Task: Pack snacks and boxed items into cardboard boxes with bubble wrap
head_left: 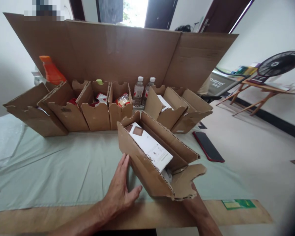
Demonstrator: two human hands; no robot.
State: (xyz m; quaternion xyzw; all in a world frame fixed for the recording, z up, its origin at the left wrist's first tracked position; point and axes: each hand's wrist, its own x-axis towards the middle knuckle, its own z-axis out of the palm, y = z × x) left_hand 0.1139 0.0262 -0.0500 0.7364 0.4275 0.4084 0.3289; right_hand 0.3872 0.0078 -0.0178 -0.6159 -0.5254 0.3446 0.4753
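An open cardboard box (pixel 146 172) lies over the green cloth (pixel 73 164), its long axis slanting from far left to near right, torn flap (pixel 188 180) at the near end. The left hand (pixel 118 191), unclenched, touches its side; the right hand's (pixel 193 199) grip is hidden.

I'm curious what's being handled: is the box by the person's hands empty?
No, a white carton lies inside the open-topped box beside the left hand.

Left hand (pixel 121 190) touches a cardboard box (pixel 142 167) (white carton (pixel 151 146) inside).
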